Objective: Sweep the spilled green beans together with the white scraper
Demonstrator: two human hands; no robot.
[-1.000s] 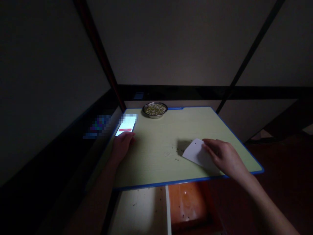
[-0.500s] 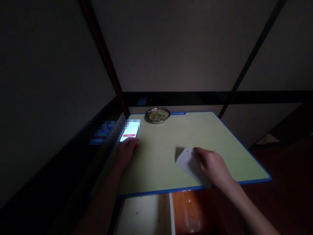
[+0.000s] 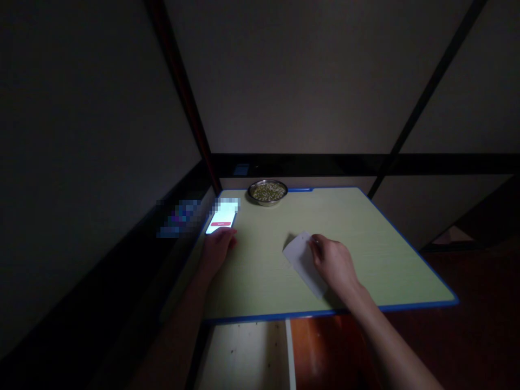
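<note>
My left hand (image 3: 220, 245) is closed over the lower end of a lit phone (image 3: 222, 215), near the left edge of the table. The phone's bright screen has a red bar low on it, and its top is blurred out. With fingers pinched together, my right hand (image 3: 333, 264) grips a white sheet of paper or card (image 3: 303, 260) by its right side. The sheet is held tilted, low over the tabletop, with a shadow at its far left corner. Whether its lower edge touches the table, I cannot tell.
A metal bowl (image 3: 267, 193) of small pale and greenish pieces stands at the back left of the light green, blue-edged table (image 3: 345, 216). Below the front edge lies a pale open drawer or box (image 3: 244, 357) with dark specks. Walls rise behind and to the left.
My right hand has carried the sheet left and farther from me across the table. The left hand stays at the phone. The whole view has shifted slightly.
</note>
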